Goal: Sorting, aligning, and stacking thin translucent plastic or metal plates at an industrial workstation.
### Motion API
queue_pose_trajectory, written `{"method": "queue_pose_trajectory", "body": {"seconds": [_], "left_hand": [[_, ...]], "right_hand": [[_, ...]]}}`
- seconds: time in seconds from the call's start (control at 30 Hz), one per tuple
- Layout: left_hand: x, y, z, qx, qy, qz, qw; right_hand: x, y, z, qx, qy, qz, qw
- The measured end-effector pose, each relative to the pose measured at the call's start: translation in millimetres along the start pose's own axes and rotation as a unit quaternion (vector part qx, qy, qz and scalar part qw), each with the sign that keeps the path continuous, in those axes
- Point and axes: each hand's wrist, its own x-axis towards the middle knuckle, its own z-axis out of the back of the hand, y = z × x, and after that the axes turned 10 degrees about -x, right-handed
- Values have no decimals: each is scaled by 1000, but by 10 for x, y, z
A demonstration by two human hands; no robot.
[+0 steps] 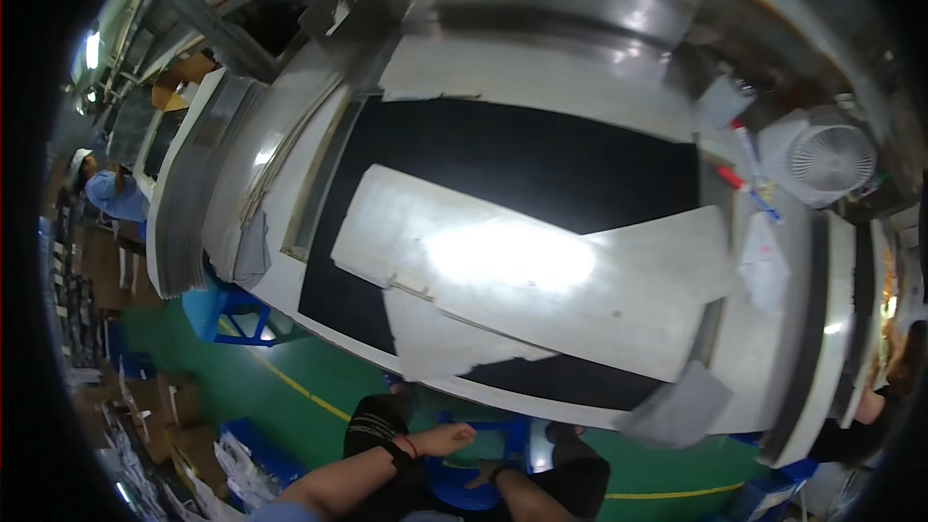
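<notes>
White flat sheets lie on the black mat of the table. Both hands are low, by the blue stool, well away from the sheets. The left hand is open and holds nothing. The right hand is too blurry to tell. A white fan sits far right
</notes>
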Motion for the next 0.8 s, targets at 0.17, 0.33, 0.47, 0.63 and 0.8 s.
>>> {"method": "queue_pose_trajectory", "body": {"seconds": [0.17,0.33,0.47,0.63,0.8], "left_hand": [[-492,-81,593,-88,-49,-14,995],[-952,-708,788,-52,-62,-49,996],[-1378,-1468,903,-22,-50,-128,990],[-1973,-2288,1112,-10,-130,-277,952],[-2191,-2768,1547,-198,-277,-466,816]], "right_hand": [[128,307,57,-9,43,-1,999],[302,391,545,-103,2,21,994],[126,585,1478,-243,-116,30,962],[-296,979,2520,-385,-311,59,867],[-1194,1567,2908,-379,-390,202,814]]}}
